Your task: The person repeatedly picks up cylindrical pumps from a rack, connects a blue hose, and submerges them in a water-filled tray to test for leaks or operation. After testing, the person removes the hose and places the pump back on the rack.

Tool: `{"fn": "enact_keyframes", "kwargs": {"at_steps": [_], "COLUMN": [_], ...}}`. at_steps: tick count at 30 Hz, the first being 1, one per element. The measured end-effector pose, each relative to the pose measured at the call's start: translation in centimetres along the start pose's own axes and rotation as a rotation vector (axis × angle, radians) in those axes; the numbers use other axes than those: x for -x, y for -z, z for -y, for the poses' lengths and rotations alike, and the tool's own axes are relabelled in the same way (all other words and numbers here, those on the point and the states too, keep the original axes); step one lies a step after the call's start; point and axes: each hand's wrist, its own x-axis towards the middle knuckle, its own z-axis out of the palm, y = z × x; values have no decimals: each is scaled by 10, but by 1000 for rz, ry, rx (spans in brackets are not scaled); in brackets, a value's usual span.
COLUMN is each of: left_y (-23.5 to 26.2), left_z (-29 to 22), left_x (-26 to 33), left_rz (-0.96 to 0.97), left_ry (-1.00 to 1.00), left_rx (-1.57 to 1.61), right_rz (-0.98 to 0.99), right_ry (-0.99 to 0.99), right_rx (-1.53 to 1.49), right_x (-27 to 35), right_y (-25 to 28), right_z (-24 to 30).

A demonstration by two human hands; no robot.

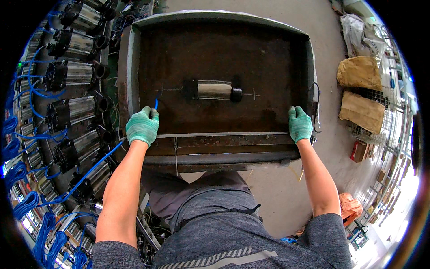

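At the tray's near edge, left hand (142, 126) closed around a blue cable (156, 103), right hand (299, 124) gripping the tray (224, 134) rim. Mid-tray, steel cylinder (214, 90) lying crosswise, long axis left-right, slightly nearer the left hand.

2 tan sacks (359, 73) right; small red box (359, 151) below.
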Motion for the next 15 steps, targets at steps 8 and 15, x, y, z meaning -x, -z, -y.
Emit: {"fn": "enact_keyframes", "kwargs": {"at_steps": [8,15], "left_y": [-1,-1], "left_z": [1,0], "left_x": [-1,0], "left_rz": [3,-5], "left_ry": [0,1], "left_rx": [0,2], "right_rz": [11,16], "right_ry": [12,-17], "right_rx": [22,7], "right_x": [-1,-1], "right_y": [1,-2], "right_z": [-1,-3]}}
